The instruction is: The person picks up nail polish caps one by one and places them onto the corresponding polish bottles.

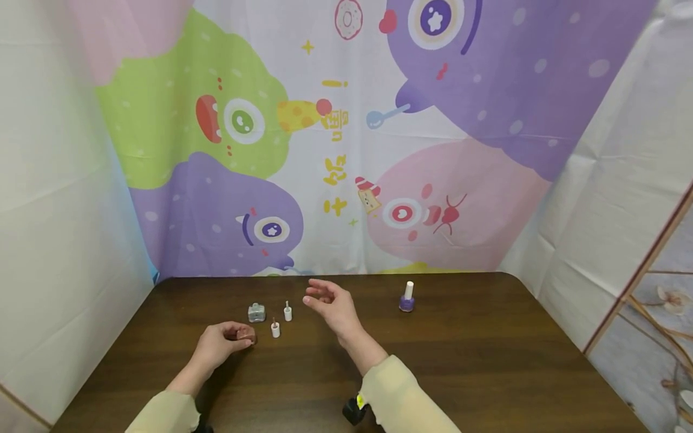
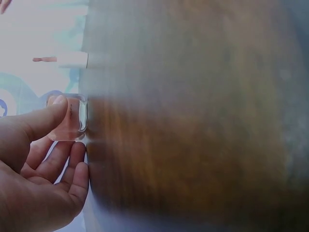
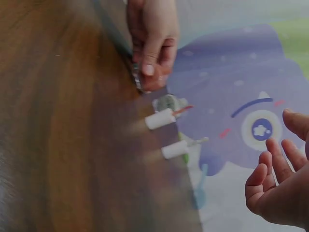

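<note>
At the left of the table, my left hand (image 1: pixel 219 346) pinches a small glass nail polish bottle (image 2: pixel 72 118) of reddish-brown polish between thumb and fingers. The bottle has no cap on it and sits right at the tabletop. My right hand (image 1: pixel 335 307) is held over the table with nothing in it, fingers loosely bent. Between the hands stand two white brush caps, bristles up: one with a reddish-brown brush (image 1: pixel 275 329), the other with a pale grey brush (image 1: pixel 288 313). Behind the left hand is an uncapped silver-grey polish bottle (image 1: pixel 257 313).
A purple nail polish bottle (image 1: pixel 406 300) with its white cap on stands at the right of the dark wooden table (image 1: pixel 487 361). A cartoon-printed curtain (image 1: pixel 325 240) hangs along the back edge. A black object (image 1: pixel 354 411) shows beneath my right sleeve.
</note>
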`<state>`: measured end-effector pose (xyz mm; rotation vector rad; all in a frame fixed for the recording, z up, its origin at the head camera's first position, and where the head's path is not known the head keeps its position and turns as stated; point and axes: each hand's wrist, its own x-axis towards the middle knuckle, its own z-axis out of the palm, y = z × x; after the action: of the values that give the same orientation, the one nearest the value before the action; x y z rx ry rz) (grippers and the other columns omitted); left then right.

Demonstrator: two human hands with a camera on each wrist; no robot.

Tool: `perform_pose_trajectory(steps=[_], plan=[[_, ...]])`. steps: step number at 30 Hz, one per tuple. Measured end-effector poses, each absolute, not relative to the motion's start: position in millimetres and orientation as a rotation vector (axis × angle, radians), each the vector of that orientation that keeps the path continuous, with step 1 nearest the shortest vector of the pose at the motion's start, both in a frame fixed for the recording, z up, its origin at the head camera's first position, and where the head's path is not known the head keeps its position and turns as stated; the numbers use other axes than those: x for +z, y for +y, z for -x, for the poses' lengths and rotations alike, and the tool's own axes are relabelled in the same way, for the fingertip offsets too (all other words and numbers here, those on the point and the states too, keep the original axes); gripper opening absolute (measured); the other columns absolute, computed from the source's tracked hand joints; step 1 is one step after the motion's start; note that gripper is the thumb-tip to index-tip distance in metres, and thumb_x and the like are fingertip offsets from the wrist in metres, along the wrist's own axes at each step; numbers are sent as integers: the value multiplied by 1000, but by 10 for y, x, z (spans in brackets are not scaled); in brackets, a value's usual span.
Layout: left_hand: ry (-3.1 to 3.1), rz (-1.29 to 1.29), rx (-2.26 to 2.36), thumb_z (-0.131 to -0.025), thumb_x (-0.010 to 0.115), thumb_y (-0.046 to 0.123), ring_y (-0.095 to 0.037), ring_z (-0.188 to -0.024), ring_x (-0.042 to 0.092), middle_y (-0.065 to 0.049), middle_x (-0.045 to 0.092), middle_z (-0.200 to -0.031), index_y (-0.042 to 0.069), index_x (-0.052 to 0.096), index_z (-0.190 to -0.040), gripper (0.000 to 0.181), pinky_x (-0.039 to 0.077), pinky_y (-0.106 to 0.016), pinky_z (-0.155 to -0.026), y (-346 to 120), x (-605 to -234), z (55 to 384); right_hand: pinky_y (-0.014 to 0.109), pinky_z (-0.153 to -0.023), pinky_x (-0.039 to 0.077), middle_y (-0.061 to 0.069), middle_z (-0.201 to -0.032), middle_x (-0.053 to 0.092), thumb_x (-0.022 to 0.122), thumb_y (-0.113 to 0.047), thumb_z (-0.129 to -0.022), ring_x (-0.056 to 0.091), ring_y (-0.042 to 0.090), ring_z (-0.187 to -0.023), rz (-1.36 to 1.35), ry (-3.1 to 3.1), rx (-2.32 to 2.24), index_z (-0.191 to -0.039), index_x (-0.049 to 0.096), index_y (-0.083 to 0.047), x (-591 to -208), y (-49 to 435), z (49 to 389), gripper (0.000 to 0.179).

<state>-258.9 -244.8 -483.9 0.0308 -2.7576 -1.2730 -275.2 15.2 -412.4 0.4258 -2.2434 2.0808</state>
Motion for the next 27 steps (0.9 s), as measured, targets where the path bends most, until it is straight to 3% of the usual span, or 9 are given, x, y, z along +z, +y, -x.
perform_pose_trajectory(steps=[7,14,27], plan=[[-2757,-41,-1278,-75,80,15,-28,-88,62,-16,68,-95,-3,68,-100,34,48,-34,-72,-2463,-4819,2591,21,-69,43,17,-106,68,73,-9,-82,53,12,-78,-377,-2287,2073,-116,64,-5,-4512,13,2894,36],[-2748,-48,-1285,-75,79,12,-27,-87,62,-17,68,-94,-4,68,-100,32,48,-34,-72,-2475,-4825,2581,19,-63,41,19,-106,67,75,-9,-80,50,10,-73,-397,-2385,2053,-112,66,-3,-4650,-95,2865,34],[-2731,-58,-1327,-74,80,14,-23,-85,61,-13,69,-92,-2,69,-100,32,48,-30,-70,-2470,-4863,2581,18,-56,38,12,-98,71,76,-8,-77,47,8,-67,-463,-2582,1848,-108,67,-1,-4869,-259,2918,33]])
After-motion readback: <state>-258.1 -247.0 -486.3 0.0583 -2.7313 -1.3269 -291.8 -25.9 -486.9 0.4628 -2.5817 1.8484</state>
